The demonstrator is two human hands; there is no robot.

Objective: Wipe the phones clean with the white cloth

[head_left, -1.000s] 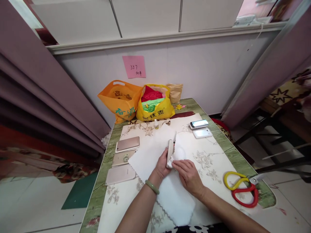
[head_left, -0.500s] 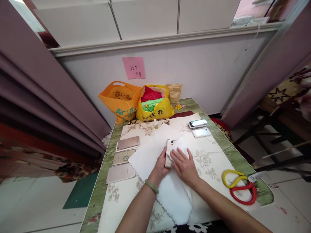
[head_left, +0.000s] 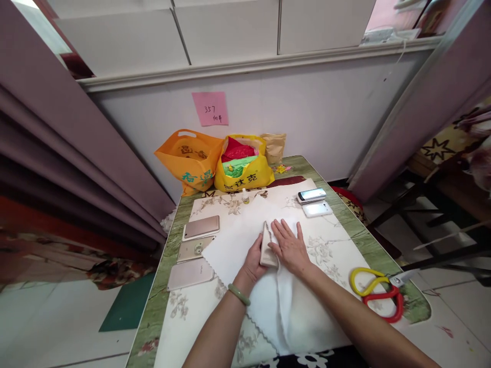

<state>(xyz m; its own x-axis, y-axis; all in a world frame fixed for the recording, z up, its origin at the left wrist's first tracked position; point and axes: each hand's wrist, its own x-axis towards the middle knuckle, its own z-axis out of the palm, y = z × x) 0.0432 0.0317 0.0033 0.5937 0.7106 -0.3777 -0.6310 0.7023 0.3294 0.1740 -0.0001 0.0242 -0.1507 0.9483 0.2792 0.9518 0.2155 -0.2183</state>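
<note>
My left hand [head_left: 255,260], with a green bangle at its wrist, is wrapped round the left edge of a pale gold phone [head_left: 266,255] in the middle of the table. The phone lies on a white scallop-edged cloth [head_left: 230,245], and a fold of that cloth covers its right part. On this fold my right hand [head_left: 292,248] rests flat, fingers stretched out and thumb beside the phone. The cloth's folded edge runs down from the phone towards the near side of the table.
Phones lie in a column at the left, the lowest a pinkish one [head_left: 192,273]. Two more phones [head_left: 312,194] are at the right, and big scissors [head_left: 383,291] near the right edge. A small bottle [head_left: 245,196] stands before an orange bag [head_left: 192,158] and a yellow bag [head_left: 247,174].
My right hand has shifted slightly to the right and drawn the cloth's folded edge over the phone, hiding its camera. My left hand stays on the phone.
</note>
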